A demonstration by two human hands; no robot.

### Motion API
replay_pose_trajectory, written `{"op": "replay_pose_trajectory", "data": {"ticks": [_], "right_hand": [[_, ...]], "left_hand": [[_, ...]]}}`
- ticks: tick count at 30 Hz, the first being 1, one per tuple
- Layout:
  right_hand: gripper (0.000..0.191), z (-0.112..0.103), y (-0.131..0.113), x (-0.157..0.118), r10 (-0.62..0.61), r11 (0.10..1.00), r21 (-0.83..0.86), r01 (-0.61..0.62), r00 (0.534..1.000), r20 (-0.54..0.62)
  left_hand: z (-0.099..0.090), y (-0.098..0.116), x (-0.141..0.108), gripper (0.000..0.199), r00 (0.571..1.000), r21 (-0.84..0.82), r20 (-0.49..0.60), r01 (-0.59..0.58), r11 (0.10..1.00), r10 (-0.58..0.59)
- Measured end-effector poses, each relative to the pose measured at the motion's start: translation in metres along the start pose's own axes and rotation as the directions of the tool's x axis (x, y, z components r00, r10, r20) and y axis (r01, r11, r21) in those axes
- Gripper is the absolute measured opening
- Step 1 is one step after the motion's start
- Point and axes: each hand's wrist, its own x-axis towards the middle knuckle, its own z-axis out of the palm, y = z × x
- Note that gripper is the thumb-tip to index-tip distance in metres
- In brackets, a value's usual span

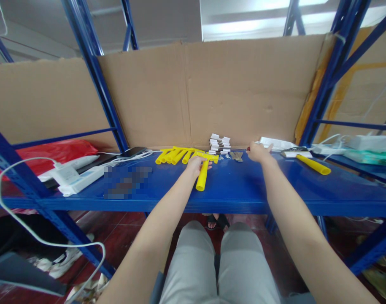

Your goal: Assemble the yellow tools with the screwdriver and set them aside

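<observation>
Left grip (195,164) around 1 yellow T-shaped handle (202,179), tubular, right grip (257,152) holding thin tool (247,148)

one blue shelf (233,190). lying directly on it, left to right: white power strip (85,179); dark flat item (135,151), white cables (131,159) beside it; yellow tools (172,157), side by side; white pieces (220,143), stacked; small metal plates (236,156); white packet (279,144); yellow-handled tool (313,164), at right.

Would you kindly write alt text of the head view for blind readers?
A person's left hand holds a yellow piece over a blue shelf; the right hand seems to grip a thin tool. More yellow pieces lie near stacked white parts.
</observation>
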Motion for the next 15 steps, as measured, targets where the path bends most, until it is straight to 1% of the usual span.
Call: {"op": "replay_pose_trajectory", "data": {"ticks": [6, 10, 15], "right_hand": [[0.025, -0.005, -0.007, -0.004, -0.114, 0.992, 0.028, 0.120, 0.982, -0.153], [0.021, -0.008, -0.011, -0.006, -0.173, 0.982, 0.044, 0.182, 0.971, -0.163], [0.019, -0.009, -0.014, -0.007, -0.192, 0.979, 0.036, 0.202, 0.964, -0.186]], "left_hand": [[0.001, -0.003, 0.000, 0.049, 0.999, 0.043, -0.010, 0.037, 0.998, -0.037], [0.002, -0.003, -0.001, 0.048, 1.000, 0.048, 0.007, 0.026, 0.999, -0.027], [0.003, -0.003, -0.003, 0.048, 1.000, 0.066, 0.015, 0.013, 0.998, -0.014]]}}
